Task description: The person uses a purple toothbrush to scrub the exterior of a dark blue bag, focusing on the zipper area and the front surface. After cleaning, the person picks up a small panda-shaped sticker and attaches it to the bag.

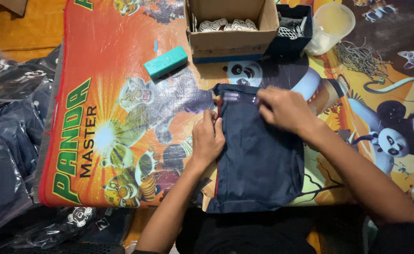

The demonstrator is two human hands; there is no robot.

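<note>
Two hands are pressed on a folded navy garment (258, 160) between them: the left hand (208, 137) grips its left edge, the right hand (284, 109) pinches its top. Beyond them a cardboard box (230, 42) is seen.

box (226, 44): top cut off | right hand (284, 109): fingertips blurred

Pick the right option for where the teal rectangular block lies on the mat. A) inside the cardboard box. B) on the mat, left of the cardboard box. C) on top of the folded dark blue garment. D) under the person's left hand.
B: the teal block lies flat on the mat, just left of the cardboard box, apart from the dark blue garment and both hands.
</note>
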